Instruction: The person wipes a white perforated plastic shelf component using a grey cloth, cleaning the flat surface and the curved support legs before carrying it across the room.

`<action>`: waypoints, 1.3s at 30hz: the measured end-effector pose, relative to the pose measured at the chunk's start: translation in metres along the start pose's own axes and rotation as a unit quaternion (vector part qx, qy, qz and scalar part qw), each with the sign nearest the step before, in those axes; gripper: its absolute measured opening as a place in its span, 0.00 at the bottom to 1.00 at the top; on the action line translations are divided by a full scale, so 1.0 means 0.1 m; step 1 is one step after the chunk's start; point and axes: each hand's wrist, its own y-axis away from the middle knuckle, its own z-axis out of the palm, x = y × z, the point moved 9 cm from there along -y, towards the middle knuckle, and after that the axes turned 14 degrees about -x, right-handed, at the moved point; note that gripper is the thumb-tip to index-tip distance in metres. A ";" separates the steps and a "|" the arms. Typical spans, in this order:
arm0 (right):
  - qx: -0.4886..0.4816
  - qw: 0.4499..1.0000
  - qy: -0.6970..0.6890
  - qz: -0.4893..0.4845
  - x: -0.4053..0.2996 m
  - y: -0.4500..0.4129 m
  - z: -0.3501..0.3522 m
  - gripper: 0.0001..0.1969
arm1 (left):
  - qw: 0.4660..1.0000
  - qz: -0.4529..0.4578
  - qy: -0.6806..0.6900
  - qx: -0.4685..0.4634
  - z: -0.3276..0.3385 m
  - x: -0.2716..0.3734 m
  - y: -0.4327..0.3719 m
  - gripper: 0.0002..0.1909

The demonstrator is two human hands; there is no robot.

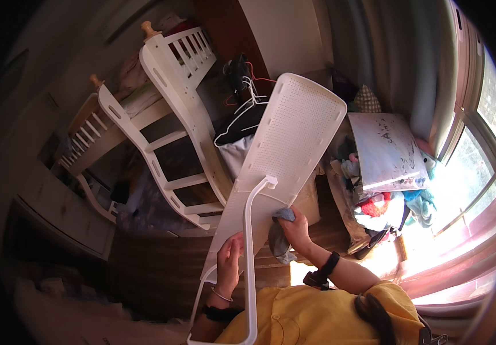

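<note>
A long white perforated board, which looks like a folding ironing board, stands tilted before me, with a bent white tube leg running down towards my body. My right hand grips a grey-blue cloth against the board's right edge. On the other side of the tube, my left hand rests at the board's lower left part, its fingers partly hidden, so its hold is unclear.
A white bunk bed with a ladder stands at the left. White wire hangers hang behind the board. Soft toys and a clear-lidded box or sheet lie at the right, near a bright window and curtains.
</note>
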 end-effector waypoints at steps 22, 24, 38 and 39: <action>-0.044 0.891 -0.437 0.114 1.12 -0.20 0.20 0.08 | 0.919 -0.051 0.390 0.027 0.09 0.18 -0.33 0.70; -0.048 0.877 -0.460 0.132 1.22 -0.18 0.18 0.09 | 0.920 -0.053 0.386 0.048 0.10 0.20 -0.29 0.70; -0.091 0.828 -0.533 0.150 0.83 -0.06 0.05 0.15 | 0.931 -0.113 0.342 -0.050 0.53 0.35 -0.29 0.35; -0.066 0.844 -0.513 0.141 0.79 -0.04 -0.04 0.13 | 0.931 -0.118 0.341 -0.052 0.55 0.32 -0.26 0.35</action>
